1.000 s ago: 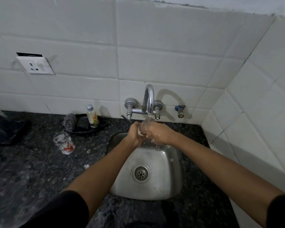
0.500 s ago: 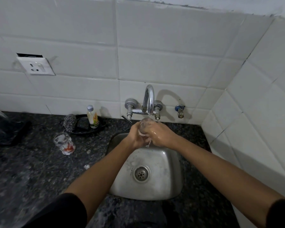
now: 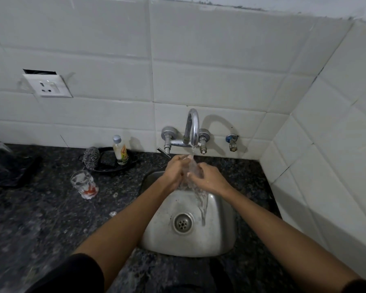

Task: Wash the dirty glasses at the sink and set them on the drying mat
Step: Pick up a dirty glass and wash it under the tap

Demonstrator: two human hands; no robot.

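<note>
A clear glass (image 3: 191, 172) is held between both hands under the running tap (image 3: 192, 127), above the steel sink (image 3: 218, 235). My left hand (image 3: 174, 172) grips its left side and my right hand (image 3: 207, 178) its right side. Water pours out of the glass into the basin. Much of the glass is hidden by my fingers. A second glass (image 3: 84, 183) with a red print stands upright on the dark counter (image 3: 40, 218) to the left of the sink.
A black dish (image 3: 112, 166) behind the sink's left side holds a steel scrubber (image 3: 90, 157) and a small soap bottle (image 3: 120, 150). A dark object with clear plastic (image 3: 4, 163) lies at the far left. White tiled walls close the back and right side.
The glass has tipped over between my hands and water now streams from it into the sink. My hands have spread slightly apart around it.
</note>
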